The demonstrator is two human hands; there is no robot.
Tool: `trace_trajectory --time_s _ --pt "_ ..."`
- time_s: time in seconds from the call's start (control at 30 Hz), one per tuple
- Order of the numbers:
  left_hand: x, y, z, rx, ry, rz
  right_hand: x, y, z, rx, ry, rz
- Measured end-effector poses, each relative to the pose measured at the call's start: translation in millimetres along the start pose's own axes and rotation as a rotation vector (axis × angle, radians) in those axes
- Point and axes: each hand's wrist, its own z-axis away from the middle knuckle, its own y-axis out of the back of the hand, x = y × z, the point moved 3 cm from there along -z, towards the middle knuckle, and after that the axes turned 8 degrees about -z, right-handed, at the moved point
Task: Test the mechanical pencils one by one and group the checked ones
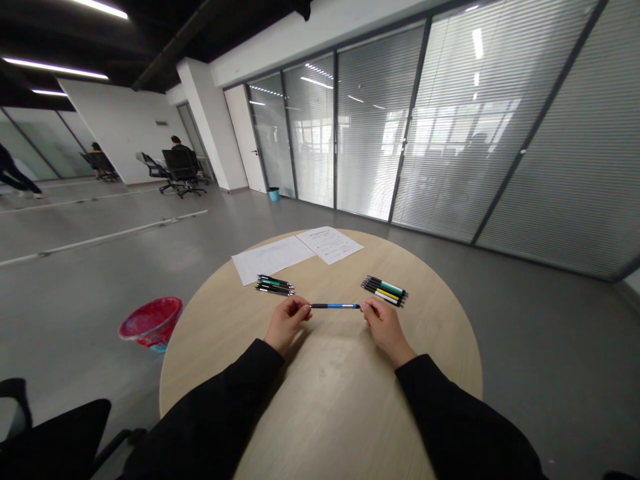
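A blue and black pen (335, 306) is stretched level between my two hands over the round wooden table (320, 400). My left hand (289, 323) pinches its black end, and my right hand (384, 327) pinches the opposite end. Just beyond my left hand lies a group of several black pens (274, 285), one with a green barrel. Another row of several pens (385, 291), with green, yellow and white parts among the black, lies just beyond my right hand.
Two printed sheets, a left one (273, 259) and a right one (331, 244), lie at the table's far edge. A red-lined basket (151, 323) stands on the floor at left, near a black chair (60, 437). People are in the far background.
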Motion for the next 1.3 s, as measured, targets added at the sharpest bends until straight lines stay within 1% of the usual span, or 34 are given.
trace_trajectory --time_s 0.2,0.4,0.73,1.3 --pt "-1.2 -0.5 -0.7 -0.018 -0.004 0.024 -3.9 0.9 -0.1 -0.001 0.016 0.01" --pt "-2.0 -0.9 -0.7 -0.007 -0.012 0.026 -2.5 0.8 0.2 0.005 0.005 0.006" --pt "4.0 -1.7 0.5 -0.019 -0.01 0.007 -4.3 0.9 0.5 0.0 0.012 0.003" --pt "4.9 -3.0 2.0 -0.052 0.012 0.006 0.1 -0.6 0.2 0.007 -0.011 -0.012"
